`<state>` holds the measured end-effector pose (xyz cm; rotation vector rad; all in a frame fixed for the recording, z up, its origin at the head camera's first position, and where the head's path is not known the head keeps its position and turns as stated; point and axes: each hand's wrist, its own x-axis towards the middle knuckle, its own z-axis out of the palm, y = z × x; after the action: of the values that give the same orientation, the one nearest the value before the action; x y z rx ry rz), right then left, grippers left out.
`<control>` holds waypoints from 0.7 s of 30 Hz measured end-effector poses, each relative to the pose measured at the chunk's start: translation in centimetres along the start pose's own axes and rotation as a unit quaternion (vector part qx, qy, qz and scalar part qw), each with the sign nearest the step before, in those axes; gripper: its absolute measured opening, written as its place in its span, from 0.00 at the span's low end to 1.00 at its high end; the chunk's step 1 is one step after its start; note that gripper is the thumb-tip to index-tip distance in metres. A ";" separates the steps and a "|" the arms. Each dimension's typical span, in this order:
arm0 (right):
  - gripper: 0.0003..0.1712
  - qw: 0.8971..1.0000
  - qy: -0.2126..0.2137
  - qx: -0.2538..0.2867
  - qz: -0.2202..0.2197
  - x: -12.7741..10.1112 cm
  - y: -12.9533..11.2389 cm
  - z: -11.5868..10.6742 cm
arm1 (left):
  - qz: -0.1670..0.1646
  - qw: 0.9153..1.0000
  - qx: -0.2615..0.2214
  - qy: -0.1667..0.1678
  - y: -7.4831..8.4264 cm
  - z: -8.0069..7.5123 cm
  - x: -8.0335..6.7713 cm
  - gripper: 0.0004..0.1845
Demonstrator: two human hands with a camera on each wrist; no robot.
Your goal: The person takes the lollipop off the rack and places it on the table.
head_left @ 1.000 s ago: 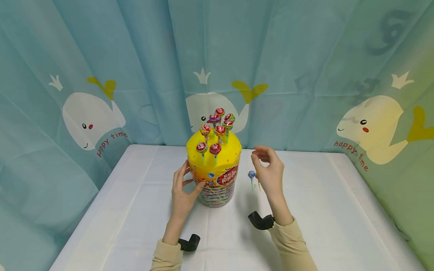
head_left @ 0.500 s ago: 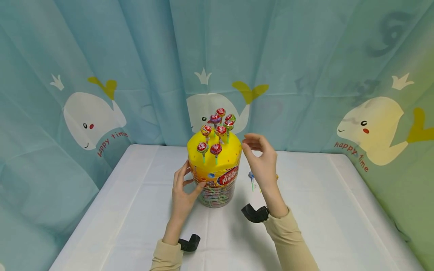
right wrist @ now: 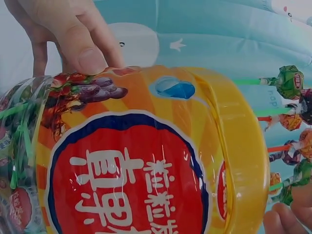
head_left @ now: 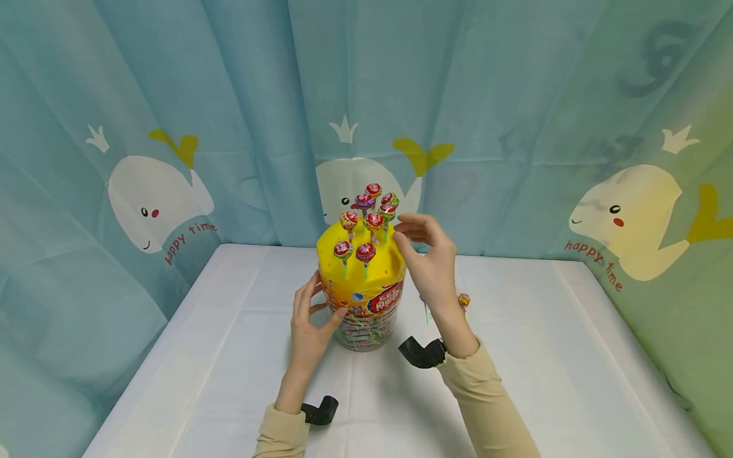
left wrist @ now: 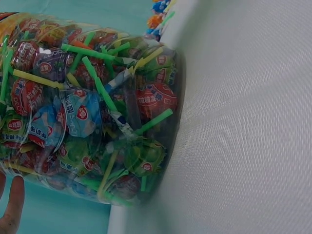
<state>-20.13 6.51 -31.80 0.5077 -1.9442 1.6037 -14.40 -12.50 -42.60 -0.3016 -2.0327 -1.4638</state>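
Note:
A clear jar of lollipops (head_left: 366,331) with a yellow lid (head_left: 378,267) stands upright on the table. Several lollipops (head_left: 366,253) stick up from holes in the lid. My left hand (head_left: 309,334) holds the jar's left side, thumb in front and fingers farther round; the right wrist view shows its thumb (right wrist: 91,59) against the label. Beside the lid's right edge, my right hand (head_left: 432,264) has thumb and fingers bent towards each other. Whether something is between its fingertips is hidden. Through the left wrist view, wrapped lollipops (left wrist: 80,112) fill the jar.
Right of the jar, an orange-wrapped lollipop (head_left: 464,299) lies on the white table (head_left: 240,356); another, with a green stick (head_left: 426,313), is partly hidden by the right arm. A blue curtain (head_left: 246,127) with whale prints hangs behind.
My right hand has moved left from above the loose lollipops to the lid's right edge. My left hand stays on the jar.

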 end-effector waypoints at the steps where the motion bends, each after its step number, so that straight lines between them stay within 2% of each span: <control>1: 0.14 1.000 -0.001 0.001 -0.005 0.1 0.0 0.1 | -0.001 1.000 0.000 -0.001 0.0 0.0 0.0 0.41; 5: 0.15 1.000 -0.005 0.001 -0.014 0.2 0.0 0.7 | -0.005 1.000 0.001 -0.002 -0.1 0.0 0.0 0.42; 13: 0.16 1.000 0.001 -0.005 -0.005 0.2 0.4 1.5 | -0.007 1.000 0.001 -0.001 0.1 0.0 0.0 0.42; 20: 0.15 1.000 0.007 -0.012 -0.001 0.3 0.3 1.8 | -0.017 1.000 0.003 0.003 -3.2 0.7 -0.3 0.44; 21: 0.16 1.000 0.008 -0.013 -0.002 0.3 0.3 1.8 | -0.017 1.000 0.004 0.004 -3.3 0.7 -0.3 0.44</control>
<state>-20.85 4.83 -32.11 0.4863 -1.9495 1.5731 -16.10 -13.01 -45.45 -0.2599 -2.0463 -1.4744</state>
